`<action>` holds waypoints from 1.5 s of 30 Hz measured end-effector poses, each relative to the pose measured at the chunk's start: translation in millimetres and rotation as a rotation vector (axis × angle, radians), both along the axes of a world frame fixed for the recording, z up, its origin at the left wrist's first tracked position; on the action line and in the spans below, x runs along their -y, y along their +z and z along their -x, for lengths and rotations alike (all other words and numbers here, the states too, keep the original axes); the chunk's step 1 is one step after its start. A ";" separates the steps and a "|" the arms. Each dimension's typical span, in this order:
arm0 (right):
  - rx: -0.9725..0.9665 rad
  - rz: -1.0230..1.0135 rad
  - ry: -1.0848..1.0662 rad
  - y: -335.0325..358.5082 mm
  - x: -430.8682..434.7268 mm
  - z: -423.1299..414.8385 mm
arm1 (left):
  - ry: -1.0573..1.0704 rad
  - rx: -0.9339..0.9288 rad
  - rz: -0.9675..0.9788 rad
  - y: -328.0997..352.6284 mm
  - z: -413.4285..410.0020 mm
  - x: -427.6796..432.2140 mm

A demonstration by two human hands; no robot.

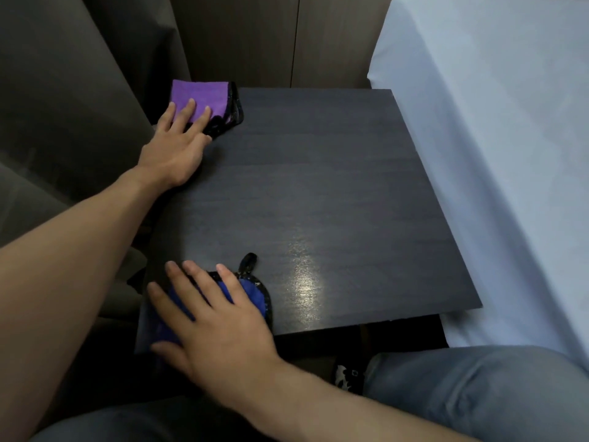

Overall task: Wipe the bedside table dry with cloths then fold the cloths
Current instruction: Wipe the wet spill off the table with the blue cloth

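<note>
A dark wood-grain bedside table (318, 193) fills the middle of the view. At its far left corner lies a folded purple cloth (204, 95) with black patterned trim. My left hand (177, 145) rests flat there, its fingertips on the near edge of that cloth. At the near left corner sits a folded blue cloth (251, 293) with black trim and a small hanging loop. My right hand (216, 317) lies flat on top of it with fingers spread, covering most of it. A glossy patch shines on the tabletop right of the blue cloth.
A bed with a pale sheet (497, 138) borders the table's right side. A grey-brown upholstered seat (63, 106) stands to the left, wood panelling (271, 39) behind. My jeans-clad knee (478, 387) is at the lower right, beside a black-and-white patterned object (347, 376) on the floor.
</note>
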State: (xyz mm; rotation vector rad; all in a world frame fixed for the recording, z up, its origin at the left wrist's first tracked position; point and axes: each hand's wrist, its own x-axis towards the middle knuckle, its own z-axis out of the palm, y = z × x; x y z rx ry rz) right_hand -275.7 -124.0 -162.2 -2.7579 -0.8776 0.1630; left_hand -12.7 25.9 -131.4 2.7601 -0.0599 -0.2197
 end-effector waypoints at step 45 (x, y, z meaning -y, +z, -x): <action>-0.298 -0.034 -0.543 115.1 280.5 -81.3 | -0.261 0.248 0.334 50.3 171.6 118.3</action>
